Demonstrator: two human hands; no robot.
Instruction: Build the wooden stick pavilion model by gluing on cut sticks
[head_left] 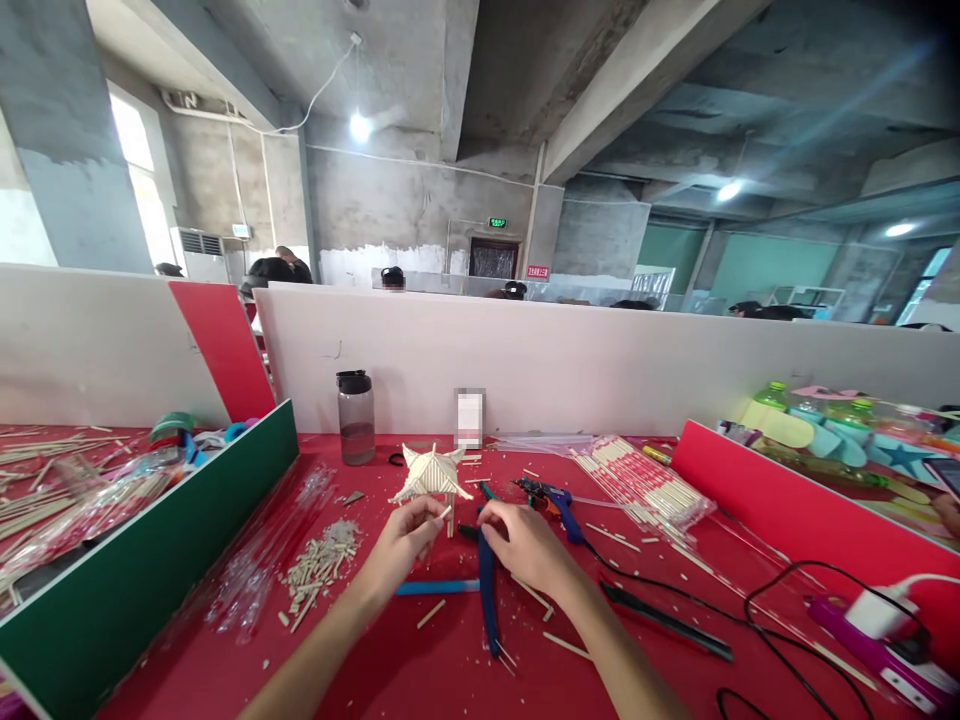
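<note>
My left hand (pixel 411 535) is closed in a pinch, with a short pale wooden stick (pixel 446 513) at its fingertips. Just beyond it stands a small pavilion model (pixel 431 474) built of thin wooden sticks, its roof corners turned up and thin posts below. My right hand (pixel 521 545) has thumb and fingers drawn together; what they hold, if anything, is hidden. Beneath and beside that hand lies a blue-handled tool (pixel 487 590), its head partly covered. A blue glue gun (pixel 559 508) rests behind the right hand.
A pile of cut stick pieces (pixel 322 565) and clear plastic wrappers (pixel 259 550) lie at left. Bundled sticks (pixel 649 480), a black-handled knife (pixel 667 622), a cable and a purple power strip (pixel 877 640) are at right. A water bottle (pixel 356 418) stands by the white partition (pixel 562 370).
</note>
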